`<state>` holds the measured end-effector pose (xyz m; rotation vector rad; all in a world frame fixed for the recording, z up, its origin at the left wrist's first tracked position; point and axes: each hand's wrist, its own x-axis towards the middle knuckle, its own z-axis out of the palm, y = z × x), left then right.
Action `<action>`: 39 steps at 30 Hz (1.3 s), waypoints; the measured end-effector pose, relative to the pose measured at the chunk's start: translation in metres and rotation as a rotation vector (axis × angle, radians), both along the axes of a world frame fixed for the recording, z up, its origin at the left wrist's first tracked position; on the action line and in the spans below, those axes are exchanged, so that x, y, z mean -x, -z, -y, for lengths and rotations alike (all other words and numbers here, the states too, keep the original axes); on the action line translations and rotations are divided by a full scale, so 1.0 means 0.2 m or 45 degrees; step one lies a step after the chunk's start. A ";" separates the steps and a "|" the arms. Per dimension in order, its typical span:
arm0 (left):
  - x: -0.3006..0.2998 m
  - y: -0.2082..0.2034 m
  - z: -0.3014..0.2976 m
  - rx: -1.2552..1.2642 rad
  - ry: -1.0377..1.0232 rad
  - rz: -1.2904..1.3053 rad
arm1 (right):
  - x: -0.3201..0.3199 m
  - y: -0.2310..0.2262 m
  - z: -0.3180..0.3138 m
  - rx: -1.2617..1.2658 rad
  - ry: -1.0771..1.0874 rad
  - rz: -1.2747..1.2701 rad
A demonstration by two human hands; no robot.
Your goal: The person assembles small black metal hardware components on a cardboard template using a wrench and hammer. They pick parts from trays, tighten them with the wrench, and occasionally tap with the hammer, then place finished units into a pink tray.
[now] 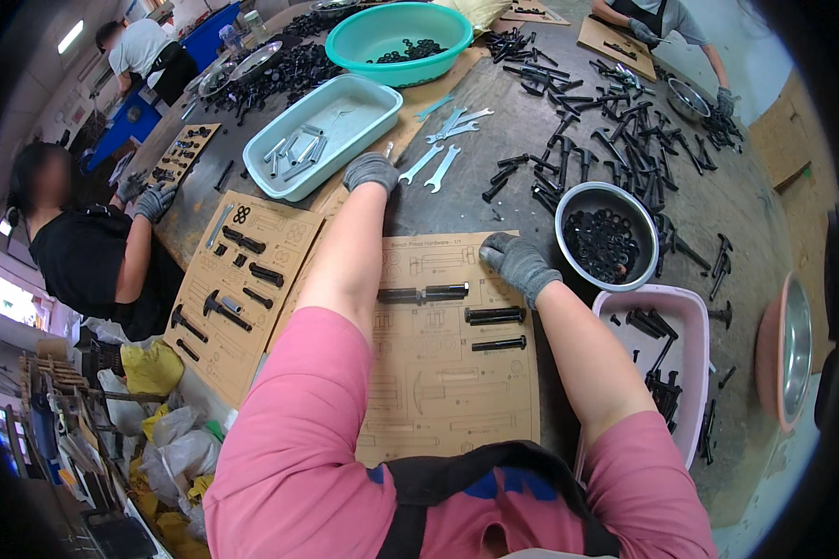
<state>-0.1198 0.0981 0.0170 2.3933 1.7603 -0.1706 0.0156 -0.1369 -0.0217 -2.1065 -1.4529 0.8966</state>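
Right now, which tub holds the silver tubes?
The light-blue rectangular tub, just beyond the left hand. Silver tubes lie inside; the pink tub holds black bolts, the round green basin black rings.

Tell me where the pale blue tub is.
In the head view, the tub is left of centre, beside the left hand, nearer than the green basin.
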 end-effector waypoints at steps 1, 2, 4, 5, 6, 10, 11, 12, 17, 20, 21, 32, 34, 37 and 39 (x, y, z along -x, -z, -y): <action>0.02 0.00 0.01 -0.015 -0.014 -0.007 | 0.00 0.00 0.00 0.023 -0.002 -0.018; 0.06 0.01 0.03 -0.077 0.018 -0.048 | 0.00 0.00 0.00 0.030 -0.001 -0.040; 0.13 0.00 0.07 -0.154 0.050 -0.048 | -0.01 0.01 0.00 0.033 -0.002 -0.027; 0.16 -0.01 0.10 -0.194 0.060 -0.051 | -0.01 0.02 0.00 0.030 0.002 0.010; 0.18 -0.03 0.13 -0.242 0.053 0.056 | -0.01 0.03 -0.01 -0.029 -0.010 0.022; 0.33 -0.12 0.31 0.165 0.326 0.816 | 0.00 -0.01 -0.05 0.076 0.026 0.011; 0.35 -0.14 0.40 0.399 0.318 1.145 | 0.02 -0.03 -0.05 0.024 0.005 -0.085; 0.38 -0.14 0.50 0.590 0.335 1.486 | 0.04 -0.07 -0.04 -0.023 0.018 -0.189; 0.51 -0.21 0.93 1.146 0.223 1.751 | 0.17 -0.34 0.09 -0.372 -0.155 -1.077; 0.54 -0.23 1.10 1.201 0.247 1.698 | 0.29 -0.46 0.16 -0.341 -0.078 -1.048; 0.55 -0.25 1.13 1.121 0.250 1.566 | 0.30 -0.49 0.20 -0.252 -0.001 -0.973; 0.50 -0.10 1.32 1.512 0.145 2.693 | 0.43 -0.36 0.33 -0.592 0.177 -1.911; 0.48 -0.08 1.36 1.401 0.046 2.957 | 0.52 -0.27 0.33 -0.660 0.391 -1.632; 0.48 -0.09 1.38 1.149 -0.058 3.126 | 0.62 -0.18 0.40 -0.588 0.229 -1.510; 0.49 -0.11 1.38 1.132 -0.013 3.130 | 0.69 -0.18 0.44 -0.507 0.336 -1.675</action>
